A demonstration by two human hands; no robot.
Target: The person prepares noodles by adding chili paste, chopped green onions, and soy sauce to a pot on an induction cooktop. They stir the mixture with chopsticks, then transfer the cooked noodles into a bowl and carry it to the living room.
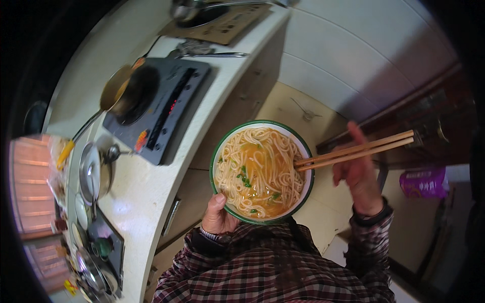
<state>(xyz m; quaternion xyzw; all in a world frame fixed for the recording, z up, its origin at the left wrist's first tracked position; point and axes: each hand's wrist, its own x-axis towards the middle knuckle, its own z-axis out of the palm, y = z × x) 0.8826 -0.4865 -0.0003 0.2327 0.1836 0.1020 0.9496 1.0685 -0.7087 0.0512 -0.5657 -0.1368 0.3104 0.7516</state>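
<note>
My left hand (219, 216) holds a white bowl with a green rim (221, 203) at its lower left edge, thumb over the rim. Noodles (262, 166) in orange-brown broth fill the bowl, with bits of chopped green on top. A pair of wooden chopsticks (356, 150) has its tips in the noodles and sticks out over the right rim. Beneath the chopsticks, my right hand (359, 184) is slightly blurred, with the index finger stretched out and the thumb apart. Its fingers do not close on the chopsticks; some are hidden.
Along the left runs a white counter (132, 189). On it stand a dark induction cooker (174, 108) with a lit display, a pot (117, 92), a metal basin (104, 174) and stacked dishes. A purple package (424, 183) lies at right, near a dark wooden door (424, 113).
</note>
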